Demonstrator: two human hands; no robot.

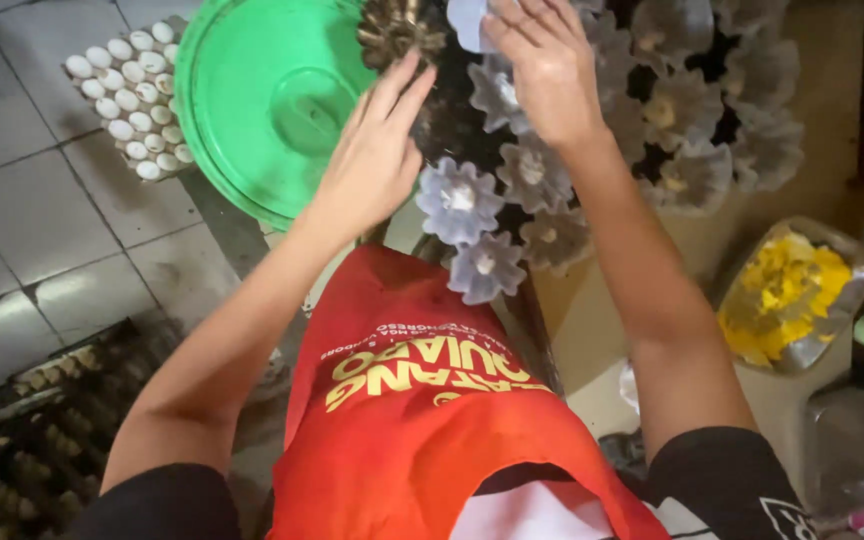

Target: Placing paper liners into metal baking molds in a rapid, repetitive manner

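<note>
Above the counter (592, 330), the right hand (550, 75) is pinching a pale fluted mould (470, 20) at the frame's top edge, its grip closing on the mould's rim. The left hand (377, 150), fingers released, is resting beside a dark mould (399, 30). Rows of fluted moulds (459, 200) are crowding the tray beneath; a green basin (262, 100), an egg tray (132, 95) and a bowl of yellow filling (787, 295) are flanking them. An orange apron (422, 420) is hiding the counter's near edge.

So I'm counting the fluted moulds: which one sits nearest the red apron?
The pale fluted mould at the cluster's bottom edge, just above the red apron; every other mould lies farther up.
</note>
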